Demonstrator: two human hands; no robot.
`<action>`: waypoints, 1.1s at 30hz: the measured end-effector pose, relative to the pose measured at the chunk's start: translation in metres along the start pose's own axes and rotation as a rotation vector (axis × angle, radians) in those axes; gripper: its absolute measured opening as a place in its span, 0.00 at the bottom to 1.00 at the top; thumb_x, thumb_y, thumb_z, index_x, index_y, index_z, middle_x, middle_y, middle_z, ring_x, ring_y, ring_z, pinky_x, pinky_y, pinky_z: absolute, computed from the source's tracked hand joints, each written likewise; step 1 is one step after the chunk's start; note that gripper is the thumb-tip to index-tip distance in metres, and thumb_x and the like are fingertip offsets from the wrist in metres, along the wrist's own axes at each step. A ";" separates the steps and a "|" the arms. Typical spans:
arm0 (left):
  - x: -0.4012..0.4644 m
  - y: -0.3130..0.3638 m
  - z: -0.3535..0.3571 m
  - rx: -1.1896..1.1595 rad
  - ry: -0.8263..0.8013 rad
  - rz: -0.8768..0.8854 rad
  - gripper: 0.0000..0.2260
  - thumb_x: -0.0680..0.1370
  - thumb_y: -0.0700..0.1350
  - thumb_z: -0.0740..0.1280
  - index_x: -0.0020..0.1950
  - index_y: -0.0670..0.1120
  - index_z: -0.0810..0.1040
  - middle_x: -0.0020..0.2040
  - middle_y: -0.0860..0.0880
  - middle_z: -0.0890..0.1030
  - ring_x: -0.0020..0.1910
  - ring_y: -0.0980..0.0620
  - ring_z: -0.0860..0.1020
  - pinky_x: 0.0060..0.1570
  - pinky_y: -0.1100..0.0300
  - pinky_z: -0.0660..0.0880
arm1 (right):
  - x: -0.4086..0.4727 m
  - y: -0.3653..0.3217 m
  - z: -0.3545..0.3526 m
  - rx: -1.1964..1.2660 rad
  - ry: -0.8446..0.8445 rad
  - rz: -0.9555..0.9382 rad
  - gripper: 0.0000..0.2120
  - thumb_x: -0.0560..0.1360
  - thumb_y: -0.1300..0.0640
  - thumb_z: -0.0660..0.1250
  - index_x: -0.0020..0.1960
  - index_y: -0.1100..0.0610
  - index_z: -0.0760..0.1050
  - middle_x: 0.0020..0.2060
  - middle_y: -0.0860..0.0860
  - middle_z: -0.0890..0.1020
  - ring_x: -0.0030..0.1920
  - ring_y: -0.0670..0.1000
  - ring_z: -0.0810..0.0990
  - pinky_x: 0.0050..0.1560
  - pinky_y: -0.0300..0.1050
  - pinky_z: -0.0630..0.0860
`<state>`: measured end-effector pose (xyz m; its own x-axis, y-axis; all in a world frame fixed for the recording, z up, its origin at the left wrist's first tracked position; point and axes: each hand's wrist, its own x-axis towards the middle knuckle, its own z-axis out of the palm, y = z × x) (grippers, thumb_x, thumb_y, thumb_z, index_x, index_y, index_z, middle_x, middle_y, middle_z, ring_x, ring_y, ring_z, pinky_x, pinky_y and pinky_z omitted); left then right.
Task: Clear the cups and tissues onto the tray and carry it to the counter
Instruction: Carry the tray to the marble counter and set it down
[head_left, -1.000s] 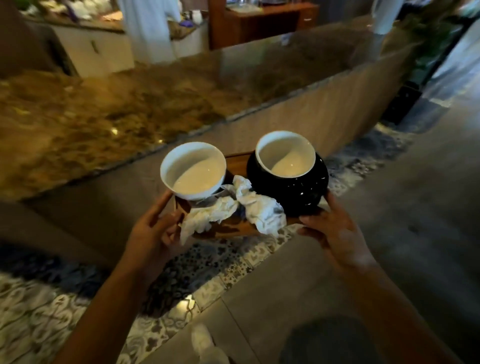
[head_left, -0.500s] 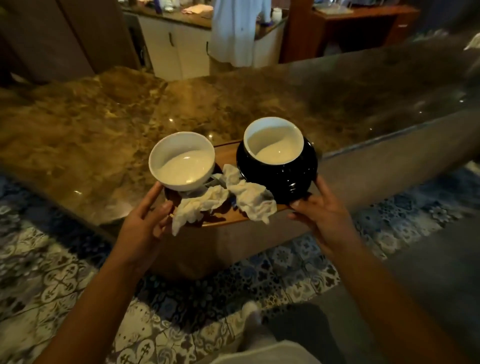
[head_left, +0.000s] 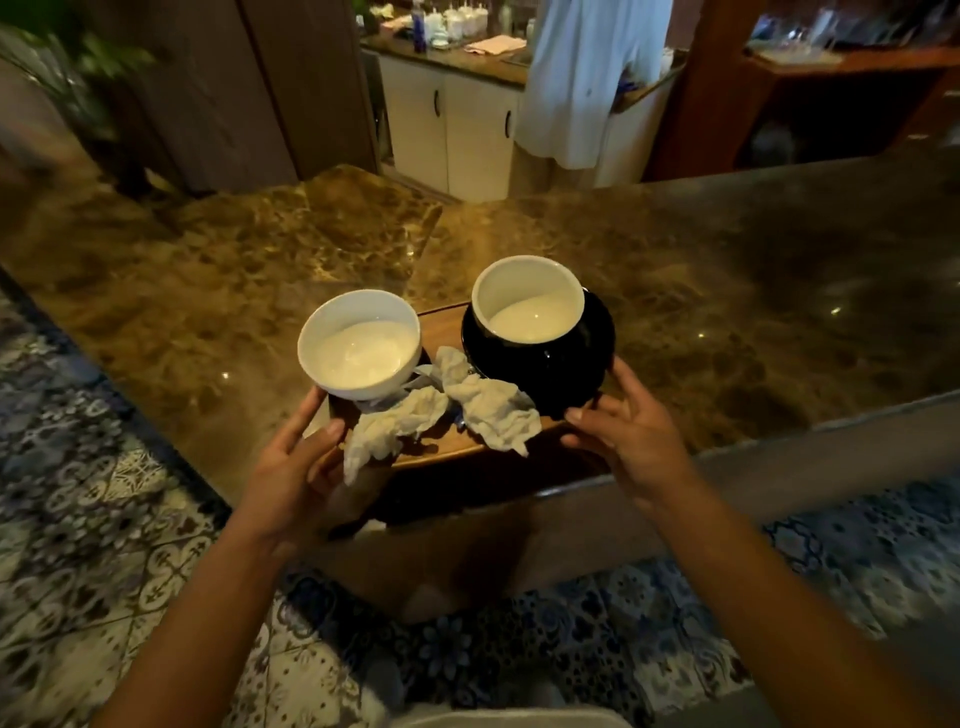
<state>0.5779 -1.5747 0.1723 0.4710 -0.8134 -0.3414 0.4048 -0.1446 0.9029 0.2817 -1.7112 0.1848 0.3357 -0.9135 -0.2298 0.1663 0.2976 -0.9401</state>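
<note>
A small wooden tray carries a white cup on its left and a black cup with a white inside on its right. Two crumpled white tissues lie across the tray's near side. The tray is over the near edge of the brown marble counter; whether it rests on the stone I cannot tell. My left hand grips the tray's left end below the white cup. My right hand holds the right end beside the black cup.
The counter stretches far left and right. Behind it stand white cabinets, a person in a white shirt and a wooden shelf unit. Patterned blue floor tiles run along the counter's front. A plant is at far left.
I have stepped closer and turned left to face the counter. The tray, held in both hands throughout, has moved from in front of the counter's edge to over its top.
</note>
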 end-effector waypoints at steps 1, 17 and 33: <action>0.013 0.006 -0.009 0.009 -0.008 -0.003 0.26 0.83 0.35 0.63 0.79 0.53 0.68 0.49 0.54 0.89 0.45 0.58 0.86 0.44 0.65 0.82 | 0.007 0.004 0.011 0.005 0.012 0.005 0.42 0.74 0.74 0.69 0.81 0.53 0.57 0.51 0.54 0.87 0.47 0.51 0.87 0.39 0.43 0.84; 0.131 0.064 -0.102 0.145 -0.246 -0.202 0.27 0.83 0.33 0.62 0.81 0.50 0.66 0.38 0.50 0.87 0.28 0.58 0.81 0.31 0.65 0.80 | 0.037 0.073 0.134 0.116 0.245 0.081 0.35 0.75 0.75 0.67 0.74 0.47 0.66 0.54 0.53 0.87 0.52 0.54 0.86 0.46 0.46 0.85; 0.173 0.061 -0.115 0.235 -0.314 -0.307 0.31 0.83 0.33 0.64 0.83 0.52 0.62 0.54 0.45 0.88 0.42 0.48 0.85 0.39 0.54 0.86 | 0.063 0.086 0.148 0.150 0.310 0.132 0.36 0.75 0.76 0.65 0.74 0.47 0.66 0.49 0.50 0.88 0.51 0.54 0.87 0.44 0.45 0.84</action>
<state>0.7745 -1.6599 0.1386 0.0840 -0.8387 -0.5381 0.2828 -0.4977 0.8199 0.4546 -1.7016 0.1269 0.0706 -0.8984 -0.4335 0.2820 0.4349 -0.8552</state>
